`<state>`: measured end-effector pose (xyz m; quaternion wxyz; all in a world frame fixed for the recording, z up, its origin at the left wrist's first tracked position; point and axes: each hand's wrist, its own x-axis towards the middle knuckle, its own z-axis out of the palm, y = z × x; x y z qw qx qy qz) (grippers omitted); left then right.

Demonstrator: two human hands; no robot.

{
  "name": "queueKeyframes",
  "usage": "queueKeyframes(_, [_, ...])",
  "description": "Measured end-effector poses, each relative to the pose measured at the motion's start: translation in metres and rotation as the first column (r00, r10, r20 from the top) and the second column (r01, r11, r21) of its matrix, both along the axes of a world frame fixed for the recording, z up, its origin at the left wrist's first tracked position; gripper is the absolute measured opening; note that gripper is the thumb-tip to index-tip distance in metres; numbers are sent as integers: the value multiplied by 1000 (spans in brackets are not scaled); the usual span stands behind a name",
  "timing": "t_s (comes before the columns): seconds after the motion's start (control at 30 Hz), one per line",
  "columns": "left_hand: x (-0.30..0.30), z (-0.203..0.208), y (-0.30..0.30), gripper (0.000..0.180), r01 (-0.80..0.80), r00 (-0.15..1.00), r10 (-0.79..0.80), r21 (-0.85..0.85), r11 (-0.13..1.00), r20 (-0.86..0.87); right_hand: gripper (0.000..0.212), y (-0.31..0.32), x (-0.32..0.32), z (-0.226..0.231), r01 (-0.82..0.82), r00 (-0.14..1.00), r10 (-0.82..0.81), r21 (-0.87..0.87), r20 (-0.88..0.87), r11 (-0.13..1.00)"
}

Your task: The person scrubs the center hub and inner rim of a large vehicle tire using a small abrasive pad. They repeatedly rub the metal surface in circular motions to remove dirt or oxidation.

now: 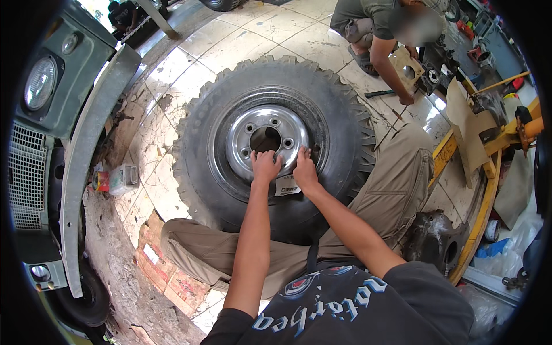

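Observation:
A large knobby tyre (201, 144) on a shiny silver wheel rim (294, 123) lies flat on the floor between my bent legs. The rim has a round centre hole and several bolt holes around it. My left hand (265, 167) rests at the near edge of the centre hole, its fingers curled over the metal. To its right, my right hand (305, 171) has its fingers bent and pressed together on the rim's near right part; whatever they pinch is hidden. A pale printed piece of paper (286, 186) lies between my hands, at the rim's near edge.
On the left stands a green vehicle front with a grey bumper (92, 144). A clear plastic container (123, 179) and flattened cardboard (167, 264) lie nearby. At upper right a person (376, 40) crouches over metal parts. A yellow frame (477, 230) and dark casting (435, 241) stand right.

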<state>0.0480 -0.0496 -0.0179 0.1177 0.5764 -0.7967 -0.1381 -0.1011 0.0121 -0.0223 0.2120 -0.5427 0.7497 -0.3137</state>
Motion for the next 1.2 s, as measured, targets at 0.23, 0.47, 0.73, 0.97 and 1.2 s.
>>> queueKeyframes(0.23, [2, -3, 4, 35, -3, 999, 3, -5, 1000, -33, 61, -3, -8, 14, 2, 990, -10, 55, 142, 998])
queueKeyframes(0.47, [9, -8, 7, 35, -3, 999, 1, -31, 1000, -48, 63, 0, -2, 23, -40, 983, 18, 120, 180, 992])
queueKeyframes(0.73, [4, -6, -1, 35, 6, 999, -9, -62, 998, -40, 65, -1, -3, 12, -31, 994, 18, 117, 108, 993])
queueKeyframes(0.97, [7, -11, 9, 32, 7, 997, -15, -117, 993, -70, 52, 6, 3, 41, -64, 993, 34, 284, 109, 957])
queueKeyframes(1.2, [-1, 12, -7, 16, -75, 881, 10, -119, 990, -474, 34, -48, -29, 107, -280, 960, 280, -31, -1, 959])
